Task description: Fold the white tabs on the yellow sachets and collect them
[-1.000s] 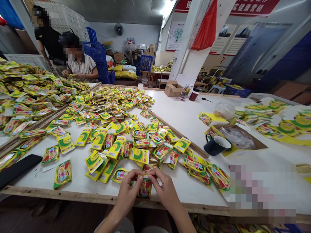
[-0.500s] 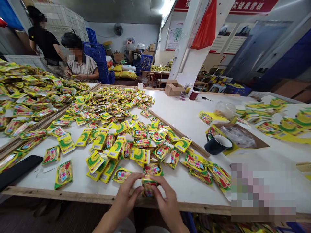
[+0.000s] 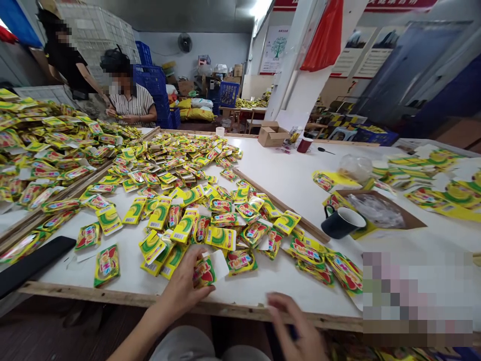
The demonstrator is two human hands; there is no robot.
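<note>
My left hand (image 3: 184, 283) is closed on a small candy box (image 3: 205, 271), yellow and green with fruit print, at the near side of the white table. Its white end flap stands open toward the right. My right hand (image 3: 295, 323), partly blurred, is apart from it at the wooden front edge, thumb and fingers spread with nothing visible in them. Just beyond my left hand lies a loose heap of similar boxes (image 3: 223, 235), several with white flaps sticking out. One more box (image 3: 242, 261) lies right beside the held one.
A wooden strip (image 3: 281, 205) divides the table. To the right stand a dark mug (image 3: 342, 222) and an open carton (image 3: 394, 213) with clear plastic. A black phone-like object (image 3: 37, 265) lies at left. Two people work at the far left, behind a large pile of boxes (image 3: 48, 145).
Both hands held one box together at the front edge; that box is out of sight. My right hand has moved down and right, while my left has moved left onto another box.
</note>
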